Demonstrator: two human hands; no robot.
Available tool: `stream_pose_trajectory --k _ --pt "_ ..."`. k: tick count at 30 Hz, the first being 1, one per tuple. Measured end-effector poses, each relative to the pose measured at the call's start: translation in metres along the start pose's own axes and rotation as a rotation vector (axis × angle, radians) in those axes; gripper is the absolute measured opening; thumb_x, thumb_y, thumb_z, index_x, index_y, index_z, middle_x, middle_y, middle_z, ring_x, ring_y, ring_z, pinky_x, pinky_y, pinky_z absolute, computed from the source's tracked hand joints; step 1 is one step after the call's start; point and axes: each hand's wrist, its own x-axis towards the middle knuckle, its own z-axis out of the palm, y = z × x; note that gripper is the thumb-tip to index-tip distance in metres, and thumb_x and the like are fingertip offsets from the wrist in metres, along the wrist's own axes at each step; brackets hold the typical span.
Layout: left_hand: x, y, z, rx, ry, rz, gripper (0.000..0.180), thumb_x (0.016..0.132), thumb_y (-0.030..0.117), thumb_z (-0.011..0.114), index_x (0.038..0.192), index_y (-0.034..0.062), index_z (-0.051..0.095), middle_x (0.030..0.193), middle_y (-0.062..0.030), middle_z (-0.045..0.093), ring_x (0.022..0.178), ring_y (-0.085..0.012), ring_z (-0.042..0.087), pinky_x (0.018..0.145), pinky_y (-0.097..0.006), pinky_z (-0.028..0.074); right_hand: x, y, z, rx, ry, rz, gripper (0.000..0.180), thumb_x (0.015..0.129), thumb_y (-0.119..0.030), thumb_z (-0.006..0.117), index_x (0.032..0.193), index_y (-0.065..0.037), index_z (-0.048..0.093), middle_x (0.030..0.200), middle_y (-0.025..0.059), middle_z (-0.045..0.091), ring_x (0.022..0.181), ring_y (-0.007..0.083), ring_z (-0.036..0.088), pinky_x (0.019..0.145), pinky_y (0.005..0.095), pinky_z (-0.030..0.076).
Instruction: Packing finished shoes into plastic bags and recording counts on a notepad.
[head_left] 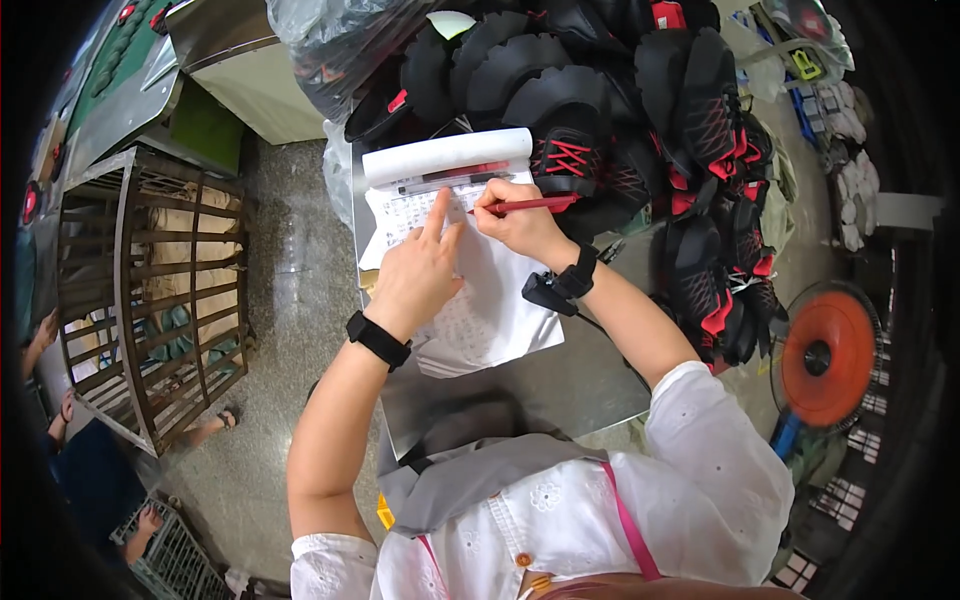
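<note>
**Writing on a sheet beside a heap of shoe parts**

Head view: the person is leaning over a grey metal tabletop (560, 385), both forearms coming up from the lower edge. The right hand (520, 222) is closing around a red pen (528, 205), pinching it between thumb and fingers, with the tip pressing on the upper part of a white paper sheet (480, 300) covered in handwriting. The left hand (418, 270) is lying flat on that same sheet, holding nothing, its index finger stretching out and pointing at a line just left of the pen tip. Each wrist is wearing a black band. The top of the sheet is curling back into a white roll (448, 155), and another pen (450, 180) is lying just below that roll. Right behind the paper, a pile of black and red shoe uppers (690, 150) is spreading across the far and right side of the tabletop. To the left, on the floor, a brown slatted crate (160, 290) is standing, well apart from the paper. At the right, an orange fan (825, 355) is sitting lower down.
</note>
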Motion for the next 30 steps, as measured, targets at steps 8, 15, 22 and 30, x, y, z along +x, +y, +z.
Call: stream_pose_trajectory --k 8,15,22,30 --pt "0.0 0.0 0.0 0.005 0.006 0.003 0.061 0.06 0.019 0.075 0.113 0.0066 0.049 0.143 -0.0146 0.023 0.098 -0.0283 0.057 0.074 -0.036 0.05 0.001 0.002 0.002 -0.02 0.043 -0.014 0.014 0.071 -0.009 0.061 0.068 0.0 0.051 0.061 0.0097 0.057 0.053 0.0157 0.054 0.051 0.0284 0.042" --pt "0.0 0.0 0.001 -0.007 0.001 0.004 0.06 0.06 0.02 0.075 0.112 0.0066 0.05 0.143 -0.0139 0.024 0.098 -0.0279 0.057 0.073 -0.036 0.05 0.0 0.004 0.002 -0.031 0.02 -0.025 0.015 0.072 -0.009 0.061 0.066 -0.001 0.05 0.06 0.0079 0.056 0.052 0.0149 0.054 0.051 0.0281 0.042" --pt "0.0 -0.001 0.001 -0.024 0.011 0.017 0.062 0.06 0.02 0.076 0.114 0.0068 0.048 0.143 -0.0139 0.023 0.095 -0.0287 0.058 0.073 -0.036 0.05 -0.001 0.01 -0.007 0.346 0.048 0.18 0.011 0.078 -0.007 0.057 0.072 -0.002 0.05 0.063 0.0052 0.057 0.056 0.0099 0.054 0.051 0.0254 0.044" --pt "0.005 -0.003 -0.002 -0.051 -0.011 -0.015 0.074 0.056 0.02 0.078 0.118 0.005 0.042 0.142 -0.0144 0.022 0.085 -0.0323 0.061 0.069 -0.038 0.05 -0.009 0.008 -0.019 0.444 0.131 0.074 0.012 0.088 -0.012 0.054 0.085 -0.001 0.053 0.079 0.0057 0.061 0.07 0.0065 0.054 0.065 0.0211 0.045"
